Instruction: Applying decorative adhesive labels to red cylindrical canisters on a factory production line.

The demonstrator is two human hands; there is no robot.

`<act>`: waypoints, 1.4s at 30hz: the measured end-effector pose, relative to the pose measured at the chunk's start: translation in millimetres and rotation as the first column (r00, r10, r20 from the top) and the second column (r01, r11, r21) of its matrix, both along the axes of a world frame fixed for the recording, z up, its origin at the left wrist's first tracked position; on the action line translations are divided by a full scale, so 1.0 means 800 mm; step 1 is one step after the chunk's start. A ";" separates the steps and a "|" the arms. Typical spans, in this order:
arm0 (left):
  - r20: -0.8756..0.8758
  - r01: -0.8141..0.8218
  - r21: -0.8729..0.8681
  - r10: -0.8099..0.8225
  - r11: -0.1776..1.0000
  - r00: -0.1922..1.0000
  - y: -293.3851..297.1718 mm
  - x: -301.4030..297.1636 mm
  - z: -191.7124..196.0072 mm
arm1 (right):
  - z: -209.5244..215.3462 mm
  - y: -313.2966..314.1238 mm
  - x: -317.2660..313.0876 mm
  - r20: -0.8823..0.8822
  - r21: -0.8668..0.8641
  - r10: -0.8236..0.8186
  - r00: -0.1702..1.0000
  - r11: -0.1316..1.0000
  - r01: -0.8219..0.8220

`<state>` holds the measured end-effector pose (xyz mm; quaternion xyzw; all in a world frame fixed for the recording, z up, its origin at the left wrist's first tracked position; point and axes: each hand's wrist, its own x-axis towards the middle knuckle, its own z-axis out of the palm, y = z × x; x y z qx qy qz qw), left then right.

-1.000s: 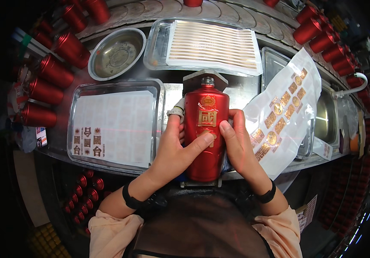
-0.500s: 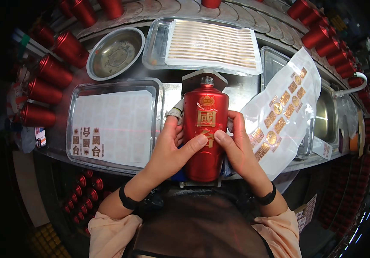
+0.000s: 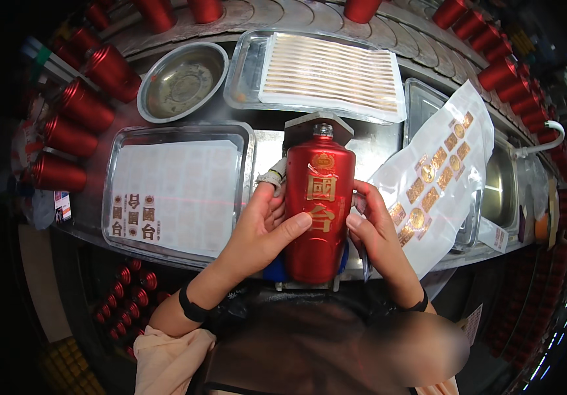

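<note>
Between two hands (image 3: 264,227) (image 3: 376,230), one red bottle (image 3: 318,210) bearing two gold labels (image 3: 321,201)

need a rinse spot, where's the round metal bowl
In the head view, the round metal bowl sits at the upper left, just left of the tray of gold strip labels and above the tray holding a label sheet.

A bottle (image 3: 318,210) lies at the middle of the worktop (image 3: 389,141), its neck pointing away from the person, with the left hand (image 3: 264,227) against its left side and the right hand (image 3: 372,227) against its right. Left of it sits a tray (image 3: 244,141) holding a sheet (image 3: 175,197); behind that tray stands a bowl (image 3: 183,80), and right of the bowl a second tray (image 3: 247,69) holds a strip sheet (image 3: 333,76). Right of the bottle a label sheet (image 3: 438,178) lies over a third tray (image 3: 418,99), and bottles (image 3: 73,131) lie in a row along the left edge.
</note>
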<state>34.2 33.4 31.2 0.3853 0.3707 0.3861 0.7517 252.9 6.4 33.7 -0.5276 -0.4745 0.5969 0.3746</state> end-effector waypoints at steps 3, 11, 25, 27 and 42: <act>-0.057 0.001 0.025 0.000 1.000 0.998 0.002 0.001 0.007 | 0.009 0.003 -0.009 -0.117 -0.044 -0.074 0.990 0.997 0.070; 0.007 -0.091 0.116 0.091 0.989 0.996 0.027 0.010 0.000 | 0.032 0.038 -0.024 0.261 0.162 -0.167 0.951 0.979 0.127; -0.011 -0.104 0.162 0.107 0.981 0.994 0.037 0.019 0.009 | 0.024 0.056 -0.028 0.232 0.171 -0.190 0.954 0.973 0.152; -0.016 -0.089 0.121 0.091 0.989 0.996 0.039 0.020 0.011 | 0.024 0.060 -0.030 0.253 0.187 -0.211 0.944 0.968 0.166; 0.014 -0.169 0.152 0.168 0.974 0.986 0.037 0.023 0.008 | 0.024 0.084 -0.029 0.272 0.327 -0.202 0.941 0.939 0.108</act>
